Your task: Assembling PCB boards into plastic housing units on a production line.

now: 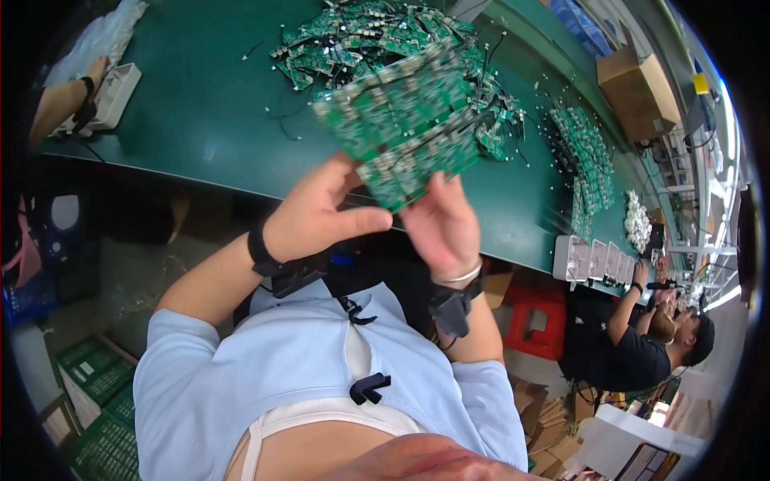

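Between my two hands a green circuit board panel [401, 120], packed with small parts and somewhat blurred, is held up tilted over the table's front edge. My left hand [325, 208] grips its lower left edge, thumb along the near side. At the lower right edge my right hand [443, 216] has its fingers closed on the same panel. Behind it a large heap of small circuit boards with black wires [353, 40] lies on the green table [216, 104]. The panel hides part of that heap.
More circuit boards [585, 160] lie in rows to the right, near white plastic housings [589, 260] and a pile of white parts [638, 223]. A co-worker [634, 345] sits at the right. Another person's hand [96, 76] touches a white housing [116, 96] at far left. A cardboard box [638, 92] stands behind.
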A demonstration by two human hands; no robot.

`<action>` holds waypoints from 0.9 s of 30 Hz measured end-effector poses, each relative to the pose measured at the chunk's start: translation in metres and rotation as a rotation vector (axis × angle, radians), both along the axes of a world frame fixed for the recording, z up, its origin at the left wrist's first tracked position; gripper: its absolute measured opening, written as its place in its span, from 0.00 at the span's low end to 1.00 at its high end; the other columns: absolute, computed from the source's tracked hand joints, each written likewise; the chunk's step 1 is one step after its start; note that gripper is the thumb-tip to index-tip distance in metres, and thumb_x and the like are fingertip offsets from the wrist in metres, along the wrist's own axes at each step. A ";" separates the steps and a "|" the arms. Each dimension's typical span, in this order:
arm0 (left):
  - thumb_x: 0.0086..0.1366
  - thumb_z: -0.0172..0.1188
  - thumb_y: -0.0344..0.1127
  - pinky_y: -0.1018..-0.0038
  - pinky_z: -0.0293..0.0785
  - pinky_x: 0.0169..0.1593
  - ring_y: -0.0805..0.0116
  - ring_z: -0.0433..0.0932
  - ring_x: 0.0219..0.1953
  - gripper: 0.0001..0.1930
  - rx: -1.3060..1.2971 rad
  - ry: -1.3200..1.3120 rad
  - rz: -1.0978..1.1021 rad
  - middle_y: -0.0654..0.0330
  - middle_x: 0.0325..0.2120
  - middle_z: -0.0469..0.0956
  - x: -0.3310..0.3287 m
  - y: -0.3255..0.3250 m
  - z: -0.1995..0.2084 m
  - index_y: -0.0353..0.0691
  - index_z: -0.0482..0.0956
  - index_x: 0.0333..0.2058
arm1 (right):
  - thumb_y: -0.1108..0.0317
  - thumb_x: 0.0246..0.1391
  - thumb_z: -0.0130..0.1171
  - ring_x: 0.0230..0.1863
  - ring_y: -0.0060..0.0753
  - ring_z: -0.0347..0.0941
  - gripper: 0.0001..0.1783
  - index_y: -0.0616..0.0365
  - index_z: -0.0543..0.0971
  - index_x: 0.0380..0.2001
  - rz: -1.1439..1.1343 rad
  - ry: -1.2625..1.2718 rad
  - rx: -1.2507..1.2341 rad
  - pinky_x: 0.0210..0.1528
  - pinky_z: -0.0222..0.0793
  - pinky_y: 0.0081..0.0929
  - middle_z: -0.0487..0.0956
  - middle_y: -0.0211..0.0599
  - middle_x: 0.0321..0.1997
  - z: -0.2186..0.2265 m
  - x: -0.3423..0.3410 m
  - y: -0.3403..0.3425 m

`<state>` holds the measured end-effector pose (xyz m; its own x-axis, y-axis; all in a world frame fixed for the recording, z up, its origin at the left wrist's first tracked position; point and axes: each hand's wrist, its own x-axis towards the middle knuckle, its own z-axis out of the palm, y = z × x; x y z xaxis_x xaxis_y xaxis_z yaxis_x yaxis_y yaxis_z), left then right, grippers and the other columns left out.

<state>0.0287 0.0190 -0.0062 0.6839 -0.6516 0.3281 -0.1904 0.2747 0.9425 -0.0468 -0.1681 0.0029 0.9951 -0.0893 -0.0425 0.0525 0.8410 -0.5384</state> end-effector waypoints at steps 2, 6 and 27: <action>0.74 0.61 0.37 0.68 0.70 0.63 0.69 0.74 0.59 0.23 -0.016 0.294 -0.083 0.58 0.57 0.78 0.001 0.002 0.006 0.30 0.72 0.62 | 0.68 0.69 0.56 0.66 0.43 0.72 0.25 0.56 0.70 0.67 0.056 -0.024 -0.159 0.72 0.63 0.45 0.77 0.37 0.65 -0.007 -0.008 0.001; 0.77 0.55 0.34 0.71 0.70 0.61 0.73 0.76 0.56 0.18 -0.269 0.558 -0.165 0.61 0.52 0.81 0.006 0.016 0.002 0.30 0.75 0.60 | 0.70 0.67 0.56 0.64 0.42 0.74 0.27 0.59 0.67 0.68 0.128 -0.020 -0.574 0.69 0.66 0.43 0.77 0.42 0.64 -0.033 -0.013 -0.032; 0.75 0.57 0.40 0.65 0.76 0.49 0.59 0.83 0.42 0.16 0.406 -0.003 -0.557 0.50 0.39 0.84 -0.004 0.043 -0.008 0.31 0.79 0.48 | 0.71 0.66 0.59 0.53 0.43 0.81 0.28 0.61 0.68 0.67 0.504 -0.108 -1.774 0.55 0.73 0.32 0.81 0.49 0.53 0.067 -0.020 -0.016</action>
<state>0.0250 0.0621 -0.0141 0.2111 -0.9774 -0.0153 -0.1262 -0.0427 0.9911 -0.0669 -0.1837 0.0701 0.9300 0.3181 -0.1841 0.0965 -0.6948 -0.7127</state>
